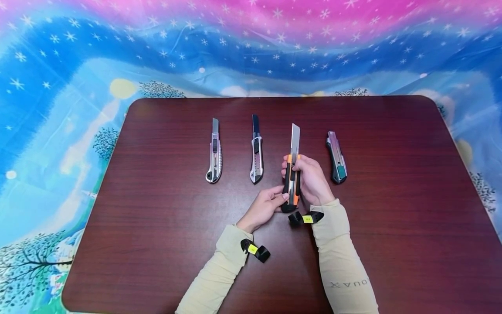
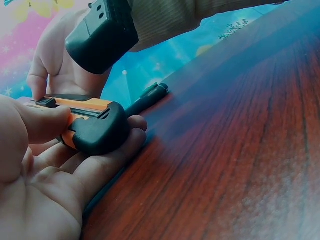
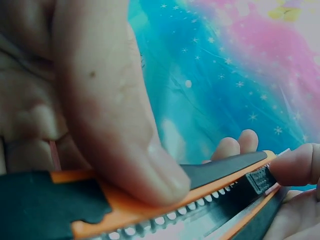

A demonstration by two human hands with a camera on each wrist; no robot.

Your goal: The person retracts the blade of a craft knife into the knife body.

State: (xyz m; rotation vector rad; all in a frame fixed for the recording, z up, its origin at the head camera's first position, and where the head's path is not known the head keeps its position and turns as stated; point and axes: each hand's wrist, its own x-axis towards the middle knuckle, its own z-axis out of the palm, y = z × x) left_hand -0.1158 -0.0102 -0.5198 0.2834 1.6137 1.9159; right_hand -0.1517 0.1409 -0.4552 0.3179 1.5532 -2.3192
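A large orange and black snap-off cutter (image 1: 291,185) is held between both hands over the table, its long silver blade (image 1: 295,139) pointing away from me. My left hand (image 1: 264,205) grips the black tail end, thumb on top and fingers beneath; its thumb looms large in the right wrist view. The right hand (image 1: 313,179) holds the upper body near the blade. In the right wrist view, the right thumb (image 3: 297,165) lies at the ribbed black slider (image 3: 257,180). The left wrist view shows the rounded black tail (image 2: 102,130) resting over the left fingers.
Left of the hands lie a silver cutter (image 1: 215,161) with its blade out and a silver-black cutter (image 1: 256,159) with a dark blade. To their right lies a cutter with a green slider (image 1: 336,157). All rest on the dark wooden table (image 1: 157,244). Behind hangs a snowflake-patterned cloth (image 1: 235,48).
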